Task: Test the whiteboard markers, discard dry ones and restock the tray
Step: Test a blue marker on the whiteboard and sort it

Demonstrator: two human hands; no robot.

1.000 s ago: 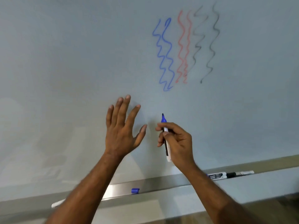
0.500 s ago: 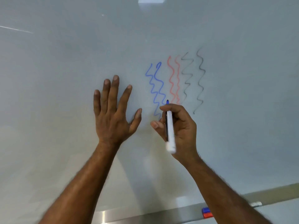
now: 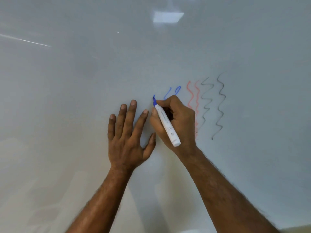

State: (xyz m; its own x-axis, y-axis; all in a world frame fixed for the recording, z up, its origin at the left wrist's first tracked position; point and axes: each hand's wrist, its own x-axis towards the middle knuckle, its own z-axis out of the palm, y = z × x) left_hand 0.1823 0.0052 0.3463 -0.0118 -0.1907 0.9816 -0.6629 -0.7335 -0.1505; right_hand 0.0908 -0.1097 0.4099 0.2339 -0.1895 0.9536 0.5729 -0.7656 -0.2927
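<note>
Item: blue whiteboard marker (image 3: pixel 165 122), uncapped, white barrel; being gripped in the right hand (image 3: pixel 176 123), which is clenching round it in a writing grip, tip (image 3: pixel 154 99) pointing up and left and touching the whiteboard (image 3: pixel 75 98).

Left hand (image 3: pixel 128 132): holding nothing, fingers spreading flat against the board just left of the marker, apparently steadying the person.

Marks on board: blue squiggles (image 3: pixel 175 91) partly hiding behind the right hand; faint red squiggles (image 3: pixel 192 100) to their right; grey-black squiggles (image 3: pixel 213 105) further right.

Tray: not showing in this view.

Step in hand, as judged: test stroke beginning left of the existing blue lines.

Handling notes: keep the tip pressing lightly and evenly; draw a long wavy line on bare board so fading shows; compare its density with the neighbouring blue; avoid smearing wet ink with the left thumb (image 3: pixel 152 140) lying near.
</note>
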